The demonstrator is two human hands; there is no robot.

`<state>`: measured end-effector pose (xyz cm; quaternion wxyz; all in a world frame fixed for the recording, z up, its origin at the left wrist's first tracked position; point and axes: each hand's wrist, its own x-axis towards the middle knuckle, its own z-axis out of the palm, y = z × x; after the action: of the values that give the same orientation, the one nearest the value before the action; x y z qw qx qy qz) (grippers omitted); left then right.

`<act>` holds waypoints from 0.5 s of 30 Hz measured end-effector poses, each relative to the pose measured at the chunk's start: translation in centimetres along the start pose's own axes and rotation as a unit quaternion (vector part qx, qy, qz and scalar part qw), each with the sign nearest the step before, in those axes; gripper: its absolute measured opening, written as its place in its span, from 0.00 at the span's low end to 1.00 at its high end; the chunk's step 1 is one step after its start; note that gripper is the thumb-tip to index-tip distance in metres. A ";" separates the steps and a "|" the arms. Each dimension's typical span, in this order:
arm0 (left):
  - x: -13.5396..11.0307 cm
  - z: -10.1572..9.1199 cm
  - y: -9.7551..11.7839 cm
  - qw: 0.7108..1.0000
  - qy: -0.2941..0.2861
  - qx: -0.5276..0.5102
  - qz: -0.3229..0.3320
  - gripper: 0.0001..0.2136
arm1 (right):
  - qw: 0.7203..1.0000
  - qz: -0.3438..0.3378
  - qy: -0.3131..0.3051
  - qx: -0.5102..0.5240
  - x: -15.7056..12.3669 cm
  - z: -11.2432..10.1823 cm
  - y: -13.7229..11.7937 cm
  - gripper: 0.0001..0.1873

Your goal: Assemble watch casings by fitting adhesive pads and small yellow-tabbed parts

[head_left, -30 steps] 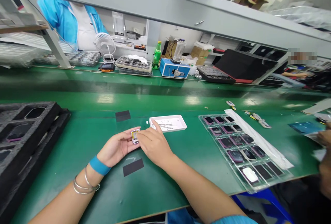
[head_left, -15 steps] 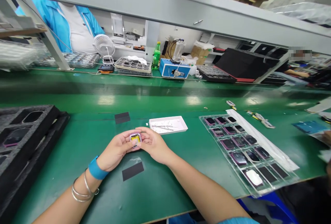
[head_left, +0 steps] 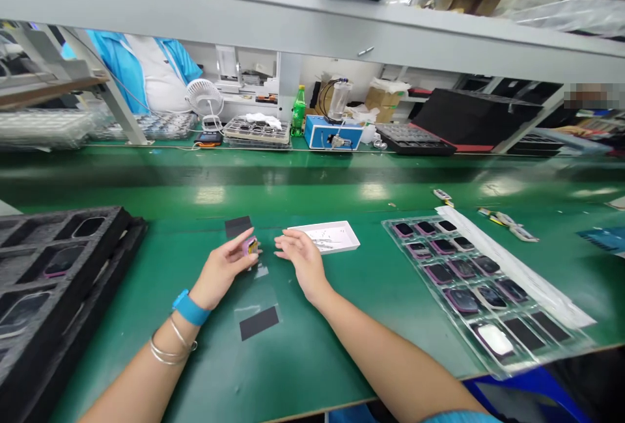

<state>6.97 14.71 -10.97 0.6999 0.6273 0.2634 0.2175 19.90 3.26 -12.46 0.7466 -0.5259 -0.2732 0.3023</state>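
Between the thumb and fingers of my left hand (head_left: 222,268) is a small pink-purple smartwatch case (head_left: 250,246), tilted on edge, with yellow showing inside. My right hand (head_left: 305,260) hovers just to the right, apart from the case; its fingers are bent but separate and nothing shows in them. Behind that hand lies a shallow white tray (head_left: 349,235) with tweezers (head_left: 325,241) and tiny parts. A dark rectangular card (head_left: 258,323) with clear film rests on the green bench (head_left: 293,358) below my hands. Another dark card (head_left: 237,224) lies behind my left hand.
To the right, a clear plastic tray (head_left: 469,351) holds several watch cases and screens beside a white plastic strip (head_left: 517,273). A black foam tray (head_left: 110,241) stands at left. At the back are a fan (head_left: 204,96), a green bottle (head_left: 298,110) and a blue machine (head_left: 332,133).
My right hand has let go of the watch case and moved right. My left hand keeps the case and has turned it on edge. The camera view has shifted slightly.
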 end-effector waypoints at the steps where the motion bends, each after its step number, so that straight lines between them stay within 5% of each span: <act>1: 0.2 -0.2 -0.2 0.994 0.054 0.085 0.043 0.30 | 0.999 -0.027 0.005 -0.027 -0.1 -0.1 0.1 0.15; 5: 0.9 -0.8 -1.1 0.934 0.188 0.265 0.149 0.25 | 0.984 -0.109 -0.011 -0.140 -0.7 -0.2 0.2 0.10; 15: 1.3 -1.2 -0.7 0.892 0.244 0.314 0.213 0.21 | 0.970 -0.124 -0.018 -0.210 -0.8 -0.3 0.3 0.11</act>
<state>7.14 16.36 -11.91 0.3167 0.7826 0.3406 0.4137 19.59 2.56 -12.90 0.6464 -0.6271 -0.4071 0.1524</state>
